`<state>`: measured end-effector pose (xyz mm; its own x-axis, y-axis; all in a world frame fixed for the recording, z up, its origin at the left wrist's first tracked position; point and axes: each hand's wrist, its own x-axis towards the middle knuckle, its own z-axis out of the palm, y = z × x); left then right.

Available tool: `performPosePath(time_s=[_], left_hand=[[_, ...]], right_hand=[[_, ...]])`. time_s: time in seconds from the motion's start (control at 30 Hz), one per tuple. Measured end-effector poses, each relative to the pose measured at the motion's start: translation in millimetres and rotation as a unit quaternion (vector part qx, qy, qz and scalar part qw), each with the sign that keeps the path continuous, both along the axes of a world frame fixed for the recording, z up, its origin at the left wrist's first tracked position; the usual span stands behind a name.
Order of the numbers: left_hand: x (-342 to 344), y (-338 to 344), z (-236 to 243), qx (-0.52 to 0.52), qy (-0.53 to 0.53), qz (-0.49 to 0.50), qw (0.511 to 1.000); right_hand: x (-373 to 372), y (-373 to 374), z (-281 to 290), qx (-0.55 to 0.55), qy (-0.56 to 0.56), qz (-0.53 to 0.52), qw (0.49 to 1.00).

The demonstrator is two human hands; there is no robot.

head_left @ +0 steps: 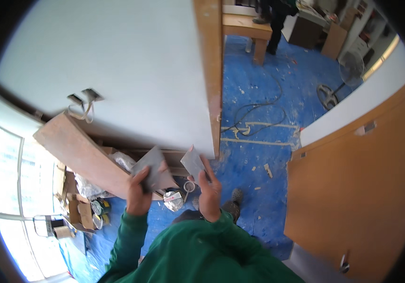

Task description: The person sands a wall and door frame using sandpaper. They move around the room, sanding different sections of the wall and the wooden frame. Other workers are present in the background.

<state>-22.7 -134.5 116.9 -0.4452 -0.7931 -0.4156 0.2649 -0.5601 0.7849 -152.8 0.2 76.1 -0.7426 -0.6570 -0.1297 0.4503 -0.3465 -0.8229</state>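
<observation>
My left hand (pixel 139 195) is pinching a plate (pixel 154 162), my right hand (pixel 209 200) a blade (pixel 193 165), around mid-frame. Sloppy grip and either could hit the floor (pixel 268 207).

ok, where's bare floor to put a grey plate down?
Best patch: blue floor between the right shoe and the wooden door, a few scraps aside. Crowded: left by the window, with cardboard box, green tins and plastic bag; below the grey plates, a silvery bundle; farther ahead, a looping cable.
</observation>
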Motion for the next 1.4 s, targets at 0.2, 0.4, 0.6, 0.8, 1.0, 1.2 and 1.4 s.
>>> performPosePath(time_s=[0.2, 0.4, 0.6, 0.8, 1.0, 1.2, 1.4], left_hand=[[-58.9, 8.1, 17.9, -0.101, -0.042, -0.085, 0.99], [-51.7, 8.6, 41.1, -0.338, -0.115, -0.081, 0.931], [-44.9, -1.9, 49.1, -0.127, 0.0, -0.078, 0.989], [-48.0, 2.5, 61.7, -0.287, -0.052, -0.089, 0.952], [-51.3, 12.1, 51.1, -0.344, -0.061, -0.05, 0.936], [-21.1, 6.9, 47.3, -0.337, 0.0, 0.103, 0.936], [28.8, 1.5, 33.2, -0.258, -0.105, 0.143, 0.95]], right_hand=[[-6.0, 7.4, 47.9, -0.124, -0.05, 0.062, 0.989], [-8.0, 25.9, 47.9, 0.139, 0.394, 0.006, 0.908], [-34.1, 48.9, 66.9, 0.208, 0.579, 0.015, 0.788], [-47.3, 45.6, 79.0, 0.234, 0.727, 0.0, 0.646], [-31.5, 52.7, 66.3, 0.257, 0.73, 0.023, 0.633], [-28.8, 52.1, 30.6, 0.204, 0.617, 0.049, 0.758], [-65.4, -2.7, -14.3, -0.047, -0.137, -0.047, 0.988]])
